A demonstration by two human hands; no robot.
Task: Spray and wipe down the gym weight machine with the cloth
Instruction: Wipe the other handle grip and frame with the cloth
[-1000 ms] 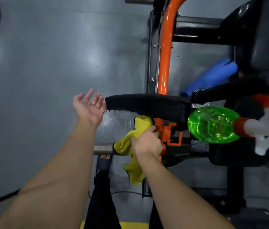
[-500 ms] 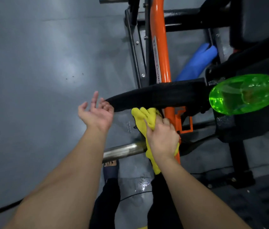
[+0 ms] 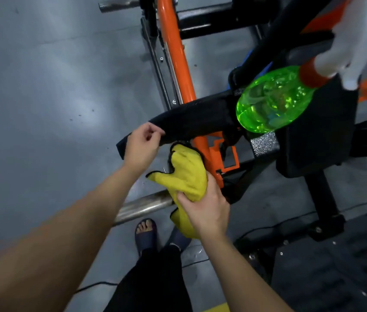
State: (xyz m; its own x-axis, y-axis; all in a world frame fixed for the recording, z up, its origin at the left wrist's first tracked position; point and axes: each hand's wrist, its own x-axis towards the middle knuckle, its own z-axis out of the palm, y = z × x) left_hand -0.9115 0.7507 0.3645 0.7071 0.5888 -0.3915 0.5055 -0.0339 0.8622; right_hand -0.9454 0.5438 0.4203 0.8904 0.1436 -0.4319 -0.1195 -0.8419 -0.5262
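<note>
My left hand [image 3: 142, 144]: curled round the black foam handle [image 3: 191, 124].
My right hand [image 3: 205, 209]: clutching the yellow cloth [image 3: 187, 174].

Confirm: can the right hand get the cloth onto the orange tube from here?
Probably yes. The right hand grips the yellow cloth right beside the orange tube, nothing showing between them. The left hand holds the black padded handle, clear of that path.

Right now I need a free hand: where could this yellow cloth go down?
Bare grey floor left of the orange frame, beyond the steel bar. Crowded to the right: black padded handle, spray bottle, black pad. Black platform, lower right, also bare.
</note>
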